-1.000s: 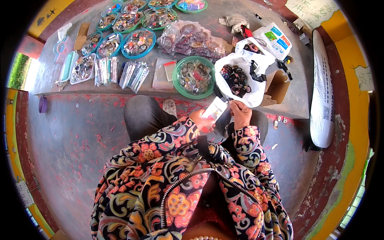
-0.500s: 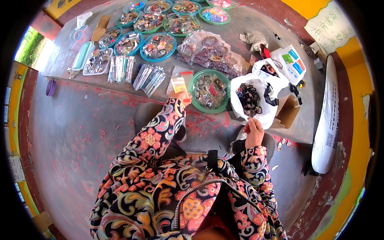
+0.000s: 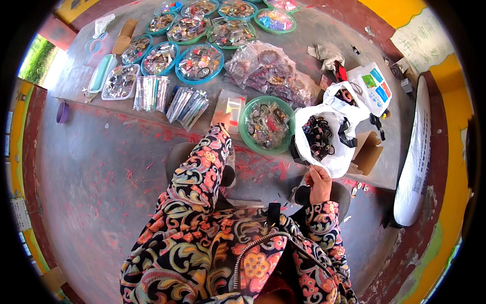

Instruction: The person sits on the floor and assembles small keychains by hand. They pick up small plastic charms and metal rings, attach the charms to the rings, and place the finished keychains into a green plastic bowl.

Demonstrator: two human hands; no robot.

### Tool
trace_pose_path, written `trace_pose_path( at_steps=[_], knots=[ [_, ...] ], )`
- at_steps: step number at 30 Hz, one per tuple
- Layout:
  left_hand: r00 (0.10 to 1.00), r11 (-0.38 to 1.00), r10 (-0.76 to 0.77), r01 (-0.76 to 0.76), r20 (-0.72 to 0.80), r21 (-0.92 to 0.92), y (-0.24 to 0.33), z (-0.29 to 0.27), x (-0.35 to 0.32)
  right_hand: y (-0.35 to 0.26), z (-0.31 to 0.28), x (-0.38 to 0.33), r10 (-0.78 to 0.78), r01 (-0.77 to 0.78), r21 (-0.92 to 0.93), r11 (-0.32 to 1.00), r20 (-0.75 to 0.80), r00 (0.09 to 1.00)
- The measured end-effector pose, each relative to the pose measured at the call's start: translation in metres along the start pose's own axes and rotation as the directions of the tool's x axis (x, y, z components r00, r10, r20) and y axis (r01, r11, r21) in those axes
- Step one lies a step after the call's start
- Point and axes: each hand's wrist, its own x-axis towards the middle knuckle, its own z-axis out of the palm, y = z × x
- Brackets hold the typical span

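Note:
My left hand (image 3: 221, 119) is stretched out to the low grey table (image 3: 329, 35), fingers on the near edge of a clear packet (image 3: 231, 105) holding red and yellow bits. Right of the packet stands a green bowl (image 3: 249, 143) filled with dark hair ties and small wrapped items. My right hand (image 3: 319, 183) stays close to my body with its fingers curled, right against the lower edge of a white plastic bag (image 3: 331, 159) full of dark hair ties. Whether those fingers pinch the bag is unclear.
Several blue and green bowls (image 3: 200, 63) of small trinkets line the table's far side, with bundles of pens (image 3: 187, 104), a large clear bag of beads (image 3: 268, 71), a cardboard box (image 3: 367, 152) and a white sack (image 3: 412, 167) at the right. A purple cup (image 3: 62, 112) is on the floor.
My left arm has swung from beside my right hand out to the table, carrying the clear packet there. My right hand has dropped back below the white bag.

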Motion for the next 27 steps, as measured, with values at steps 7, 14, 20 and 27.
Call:
trace_pose_path(
  at_steps=[7,14,20,27],
  knots=[
    [0.990,0.976,-0.120,0.104,-0.073,-0.190,0.052,-0.006,-0.035,-0.006,0.001,-0.003,0.093,-0.097,0.072,0.993,0.054,0.994],
    [0.736,0.863,0.204,0.176,0.646,-0.473,0.140,-0.019,-0.192,-0.006,0.001,-0.018,0.148,-0.194,0.325,0.925,0.161,0.976],
    [0.699,0.752,0.226,0.317,0.678,-0.578,0.158,-0.038,-0.269,0.006,0.015,-0.034,0.132,-0.247,0.359,0.900,0.316,0.939],
    [0.772,0.844,0.125,0.248,0.623,-0.476,0.163,-0.048,-0.263,0.013,0.010,-0.038,0.114,-0.193,0.135,0.972,0.449,0.886]
  ],
)
